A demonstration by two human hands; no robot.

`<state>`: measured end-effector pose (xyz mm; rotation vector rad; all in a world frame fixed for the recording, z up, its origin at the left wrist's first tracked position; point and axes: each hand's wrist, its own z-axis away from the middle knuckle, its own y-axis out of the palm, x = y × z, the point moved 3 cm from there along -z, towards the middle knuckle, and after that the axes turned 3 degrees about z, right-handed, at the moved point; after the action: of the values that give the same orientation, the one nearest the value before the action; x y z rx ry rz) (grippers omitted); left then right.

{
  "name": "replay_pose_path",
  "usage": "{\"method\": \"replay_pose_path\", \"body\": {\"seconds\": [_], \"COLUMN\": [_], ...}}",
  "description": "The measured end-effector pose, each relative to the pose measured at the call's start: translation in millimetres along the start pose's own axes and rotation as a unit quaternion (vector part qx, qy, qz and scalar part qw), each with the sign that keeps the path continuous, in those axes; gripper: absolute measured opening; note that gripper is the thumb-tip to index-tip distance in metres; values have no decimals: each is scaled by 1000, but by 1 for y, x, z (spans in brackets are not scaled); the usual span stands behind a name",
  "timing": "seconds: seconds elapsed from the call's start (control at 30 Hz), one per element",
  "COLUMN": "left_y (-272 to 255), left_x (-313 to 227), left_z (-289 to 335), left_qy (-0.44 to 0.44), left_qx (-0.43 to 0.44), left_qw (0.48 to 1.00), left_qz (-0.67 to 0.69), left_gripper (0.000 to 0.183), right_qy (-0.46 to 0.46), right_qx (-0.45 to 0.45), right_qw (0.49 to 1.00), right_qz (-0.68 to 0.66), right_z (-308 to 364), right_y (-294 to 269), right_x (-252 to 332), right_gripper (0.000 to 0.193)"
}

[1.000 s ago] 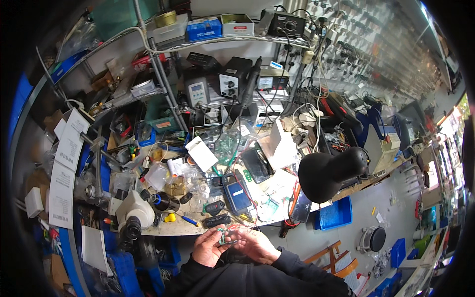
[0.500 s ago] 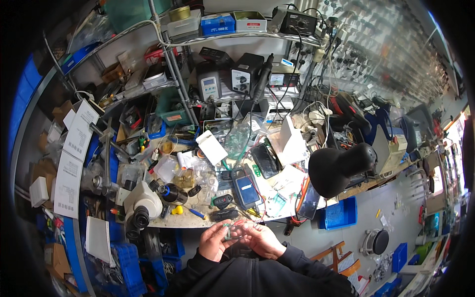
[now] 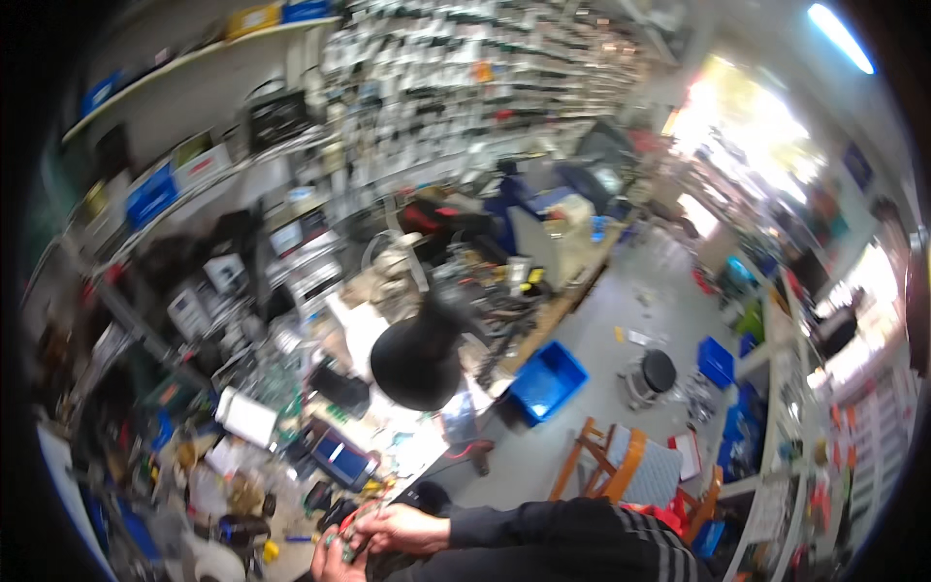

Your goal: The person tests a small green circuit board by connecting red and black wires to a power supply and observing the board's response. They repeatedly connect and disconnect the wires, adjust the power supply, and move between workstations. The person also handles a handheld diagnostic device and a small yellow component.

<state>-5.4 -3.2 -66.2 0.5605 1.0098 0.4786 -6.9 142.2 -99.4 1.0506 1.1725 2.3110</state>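
Both hands are close together at the lower edge of the view, by the front edge of the bench. My left hand [image 3: 335,563], partly cut off below, is closed on a small greenish circuit board [image 3: 348,551]. Closed fingers of my right hand [image 3: 407,530] meet the left at the board, beside red wires [image 3: 361,512]. Blur hides which of these the right fingertips pinch. Just beyond the hands lies a blue-screened handheld device [image 3: 341,458], with dark key fobs [image 3: 318,497] nearby.
A black lamp head [image 3: 417,364] hangs over the cluttered bench. Right of the bench are a blue bin [image 3: 549,382], a wooden chair [image 3: 626,461] and a round stool [image 3: 652,373]. Shelves with boxes [image 3: 152,197] stand at the left.
The view has swung to the right, bringing in more floor, a chair and a bright opening. The hands now appear lower and further left, still together around the small board.
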Motion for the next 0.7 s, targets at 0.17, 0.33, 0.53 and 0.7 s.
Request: {"method": "replay_pose_path", "body": {"seconds": [0.17, 0.33, 0.53, 0.7], "left_y": [-3, 12, 28, 28], "left_x": [2, 0, -5, -3], "left_z": [-2, 0, 4, 3], "left_qy": [-36, -21, -23, -33], "left_qx": [-76, -23, 37, 20], "left_qw": [996, 998, 998, 999], "left_qz": [-8, -59, -47, 1], "left_gripper": [17, 17, 15, 31], "right_qy": [20, 37, 11, -3], "right_qx": [2, -34, -12, -73], "right_qw": [998, 997, 997, 997], "right_qz": [-54, -63, -77, 2], "right_z": [-3, -7, -11, -2], "right_y": [-2, -7, -3, -4], "right_x": [-3, -6, -8, 0], "right_gripper": [19, 14, 14, 21]}}
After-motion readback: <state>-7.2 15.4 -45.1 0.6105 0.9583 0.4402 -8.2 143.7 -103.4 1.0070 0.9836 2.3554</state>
